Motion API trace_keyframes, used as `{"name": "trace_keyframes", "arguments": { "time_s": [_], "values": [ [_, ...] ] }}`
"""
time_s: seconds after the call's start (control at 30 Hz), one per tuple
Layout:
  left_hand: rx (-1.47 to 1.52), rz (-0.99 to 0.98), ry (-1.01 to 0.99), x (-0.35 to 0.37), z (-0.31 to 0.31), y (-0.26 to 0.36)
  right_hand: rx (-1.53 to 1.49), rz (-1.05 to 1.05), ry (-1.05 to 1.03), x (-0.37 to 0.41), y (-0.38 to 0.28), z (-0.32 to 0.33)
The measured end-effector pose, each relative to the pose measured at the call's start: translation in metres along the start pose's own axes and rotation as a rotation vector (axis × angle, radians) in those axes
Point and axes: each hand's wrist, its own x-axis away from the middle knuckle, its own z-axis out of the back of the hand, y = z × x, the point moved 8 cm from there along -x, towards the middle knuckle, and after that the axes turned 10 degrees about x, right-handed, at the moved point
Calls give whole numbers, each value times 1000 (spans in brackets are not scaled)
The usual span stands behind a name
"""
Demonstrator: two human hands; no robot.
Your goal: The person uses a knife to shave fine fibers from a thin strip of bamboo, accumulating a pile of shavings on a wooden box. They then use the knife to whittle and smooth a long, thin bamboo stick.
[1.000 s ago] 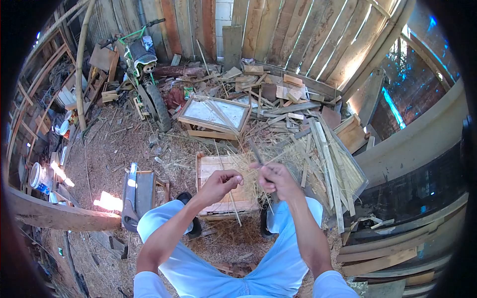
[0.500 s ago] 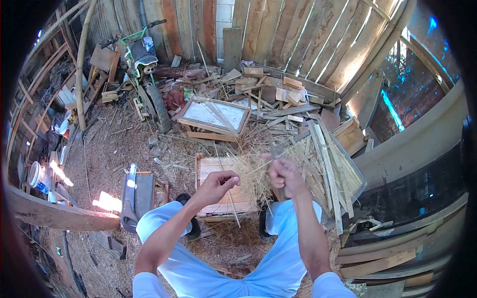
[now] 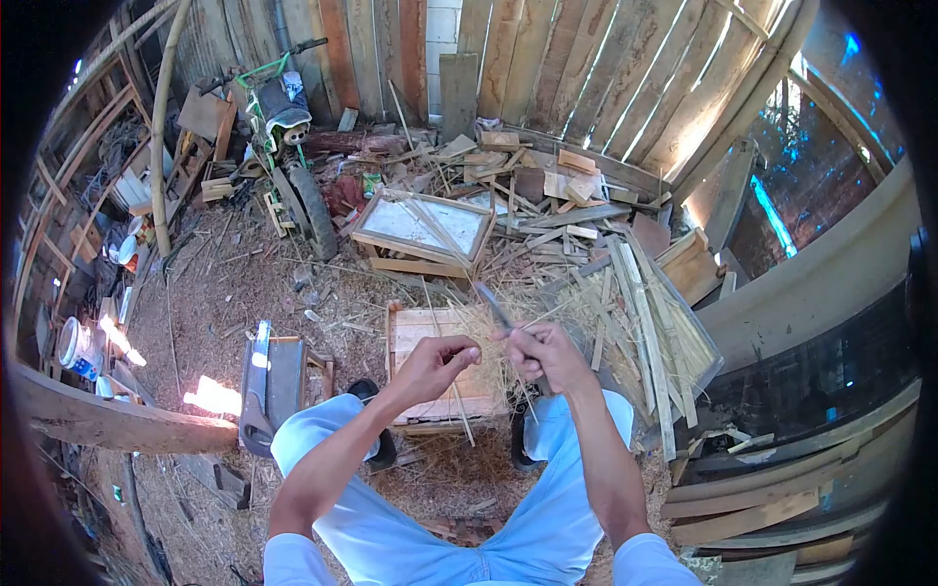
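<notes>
My right hand [image 3: 547, 354] is wrapped round the handle of a knife [image 3: 492, 306], its blade pointing up and to the left. My left hand [image 3: 432, 371] is closed in a pinch beside it, and a thin pale strip [image 3: 528, 325] appears to run from its fingertips toward the right hand. Below both hands sits a shallow wooden box [image 3: 410, 327] between my feet. Another long thin stick [image 3: 461, 402] crosses that box. A tangle of fine shavings [image 3: 503, 376] lies at the box's right side, partly hidden by my right hand.
To my left, a handsaw [image 3: 256, 410] rests against a dark box [image 3: 285, 376]. Long wooden strips [image 3: 640, 337] lean at the right. Ahead are a framed tray [image 3: 391, 220], a heap of wood scraps [image 3: 547, 186] and a motorbike [image 3: 293, 166]. Shavings cover the floor.
The knife has swung from pointing away to pointing up and left, and my right hand has come leftward, closer to my left hand. My left hand has barely moved.
</notes>
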Motion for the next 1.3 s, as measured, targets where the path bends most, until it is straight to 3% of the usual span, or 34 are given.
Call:
{"name": "trace_keyframes", "arguments": {
  "time_s": [0.17, 0.27, 0.37, 0.47, 0.53, 0.67, 1.1, 1.23, 1.3],
  "values": [
    [-4, -11, -15, 7, 10, 0, -12, 43, 58, 9, -17, 33],
    [-33, 62, -41, 17, 18, 1, -96, 103, 238, 22, -23, 71],
    [-77, 124, -59, 20, 22, -5, -48, 100, 239, 25, -23, 74],
    [-61, 59, -28, 16, 19, -1, -91, 92, 184, 19, -16, 51],
    [-47, -46, -7, 7, 11, 1, -127, 53, -7, 10, -4, 15],
    [-71, -21, -26, 1, 5, 0, -82, -13, -50, -4, 12, -10],
    [-46, -2, -16, 6, 7, -1, -26, -27, 40, 8, -3, 16],
    [-68, 130, -64, 12, 9, -3, -45, 30, 177, 15, -12, 44],
    [-25, 83, -47, 16, 16, -10, -65, 40, 210, 22, -15, 63]
  ]
}}
